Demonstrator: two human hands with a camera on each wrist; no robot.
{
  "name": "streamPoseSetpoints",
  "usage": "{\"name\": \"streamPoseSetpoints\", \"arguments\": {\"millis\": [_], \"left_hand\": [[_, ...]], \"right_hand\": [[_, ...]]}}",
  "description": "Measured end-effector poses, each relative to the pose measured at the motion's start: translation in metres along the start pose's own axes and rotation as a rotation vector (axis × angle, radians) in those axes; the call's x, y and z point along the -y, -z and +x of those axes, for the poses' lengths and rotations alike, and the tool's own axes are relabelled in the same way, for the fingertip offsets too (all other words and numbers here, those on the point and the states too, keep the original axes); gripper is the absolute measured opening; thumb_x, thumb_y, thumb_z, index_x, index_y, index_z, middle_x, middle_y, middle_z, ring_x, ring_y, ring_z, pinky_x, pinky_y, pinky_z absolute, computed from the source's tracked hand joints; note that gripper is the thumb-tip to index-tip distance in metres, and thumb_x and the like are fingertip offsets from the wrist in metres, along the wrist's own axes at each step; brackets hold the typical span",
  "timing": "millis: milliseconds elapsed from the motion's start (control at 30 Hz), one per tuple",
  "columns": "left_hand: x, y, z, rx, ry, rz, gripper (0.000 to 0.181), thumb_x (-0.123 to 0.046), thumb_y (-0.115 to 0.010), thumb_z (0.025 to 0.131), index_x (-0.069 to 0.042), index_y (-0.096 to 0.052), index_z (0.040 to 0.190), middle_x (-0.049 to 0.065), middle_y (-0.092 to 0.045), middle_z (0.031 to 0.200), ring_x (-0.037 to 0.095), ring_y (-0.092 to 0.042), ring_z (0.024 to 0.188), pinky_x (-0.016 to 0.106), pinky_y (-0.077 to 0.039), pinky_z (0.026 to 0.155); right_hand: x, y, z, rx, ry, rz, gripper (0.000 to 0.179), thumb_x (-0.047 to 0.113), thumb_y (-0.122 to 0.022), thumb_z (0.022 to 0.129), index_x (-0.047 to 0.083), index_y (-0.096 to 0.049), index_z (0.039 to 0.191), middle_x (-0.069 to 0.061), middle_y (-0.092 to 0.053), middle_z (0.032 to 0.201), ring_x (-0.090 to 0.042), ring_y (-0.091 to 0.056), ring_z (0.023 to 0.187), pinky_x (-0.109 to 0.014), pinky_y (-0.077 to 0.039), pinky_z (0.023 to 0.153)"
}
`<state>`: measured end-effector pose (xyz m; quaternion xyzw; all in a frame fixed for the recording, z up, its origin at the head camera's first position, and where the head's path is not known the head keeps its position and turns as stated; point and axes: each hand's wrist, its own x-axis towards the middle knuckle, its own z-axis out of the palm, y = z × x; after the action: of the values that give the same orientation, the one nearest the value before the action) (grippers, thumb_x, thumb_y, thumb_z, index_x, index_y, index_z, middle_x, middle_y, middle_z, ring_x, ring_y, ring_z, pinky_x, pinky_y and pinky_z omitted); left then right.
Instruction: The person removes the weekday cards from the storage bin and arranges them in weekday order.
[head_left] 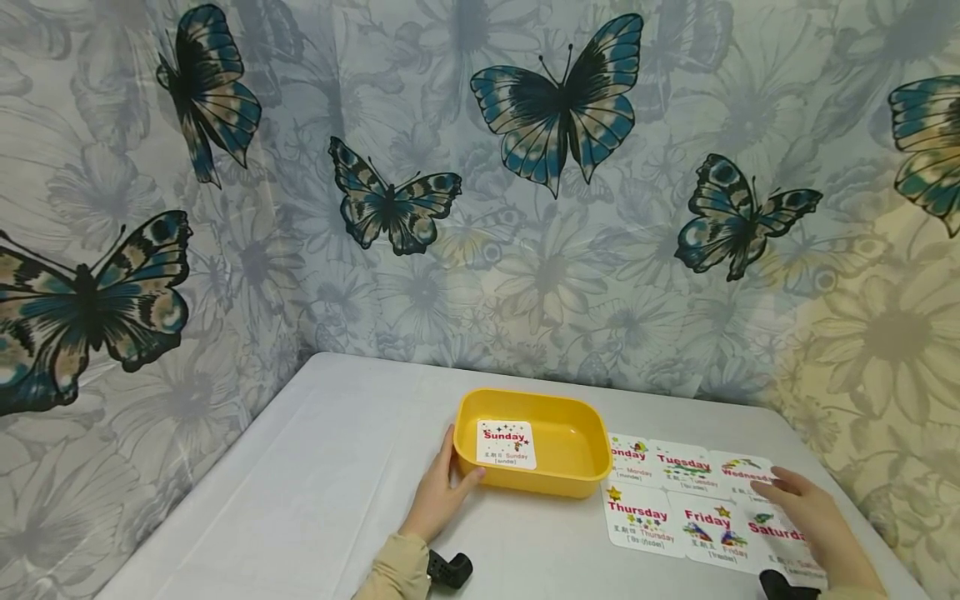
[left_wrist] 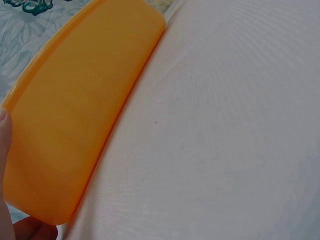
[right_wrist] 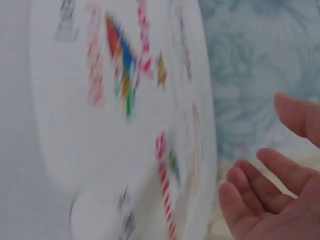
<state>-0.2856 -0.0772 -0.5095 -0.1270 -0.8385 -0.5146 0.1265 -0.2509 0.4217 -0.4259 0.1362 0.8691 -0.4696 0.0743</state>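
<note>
A yellow plastic box (head_left: 536,481) stands on the table, with the Sunday card (head_left: 506,444) lying face up in its left half. My left hand (head_left: 441,496) grips the box's near left corner, thumb on the front wall and fingers at the left end. In the left wrist view, the box wall (left_wrist: 80,110) sits between thumb and fingertips. My right hand (head_left: 817,512) hovers over the Wednesday card (head_left: 735,473) and Saturday card (head_left: 768,533), fingers apart and holding nothing. Beside them lie the Friday card (head_left: 707,527), Tuesday card (head_left: 682,468), Thursday card (head_left: 641,517) and Monday card (head_left: 628,460).
A white cloth covers the table (head_left: 300,483). Behind it hangs a flowered curtain (head_left: 525,275) with printed butterflies. The card rows lie right of the box, and the box hides part of the Monday card. Black straps with cameras (head_left: 450,571) are on both wrists.
</note>
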Motion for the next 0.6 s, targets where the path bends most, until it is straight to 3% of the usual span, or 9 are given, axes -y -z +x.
{"name": "streamPoseSetpoints", "arguments": {"millis": [267,467,600], "left_hand": [[0.0,0.0,0.0,0.001,-0.001,0.001,0.091,-0.052,-0.061,0.084,-0.013,-0.012,0.15,0.015,-0.028,0.147,0.029,-0.029,0.132,0.045,-0.024,0.107],[0.0,0.001,0.001,0.002,0.006,-0.005,0.091,-0.053,-0.06,0.084,-0.016,-0.012,0.15,0.013,-0.027,0.148,0.027,-0.028,0.132,0.043,-0.023,0.108],[0.0,0.001,0.001,0.005,0.009,-0.004,0.09,-0.054,-0.059,0.084,-0.017,-0.011,0.15,0.014,-0.028,0.147,0.027,-0.029,0.132,0.044,-0.024,0.108]], "right_hand": [[0.046,-0.034,0.001,0.035,0.131,-0.007,0.09,0.047,-0.049,0.093,-0.008,0.001,0.144,-0.038,-0.007,0.142,-0.053,-0.012,0.127,-0.066,-0.019,0.099],[0.07,-0.061,-0.005,0.041,0.278,-0.016,0.081,0.039,-0.051,0.095,-0.007,-0.009,0.145,-0.037,-0.02,0.14,-0.051,-0.025,0.124,-0.064,-0.025,0.097],[0.085,-0.081,-0.003,0.03,0.329,-0.04,0.078,0.039,-0.054,0.094,-0.007,-0.016,0.144,-0.036,-0.026,0.138,-0.048,-0.03,0.123,-0.061,-0.031,0.096]]}}
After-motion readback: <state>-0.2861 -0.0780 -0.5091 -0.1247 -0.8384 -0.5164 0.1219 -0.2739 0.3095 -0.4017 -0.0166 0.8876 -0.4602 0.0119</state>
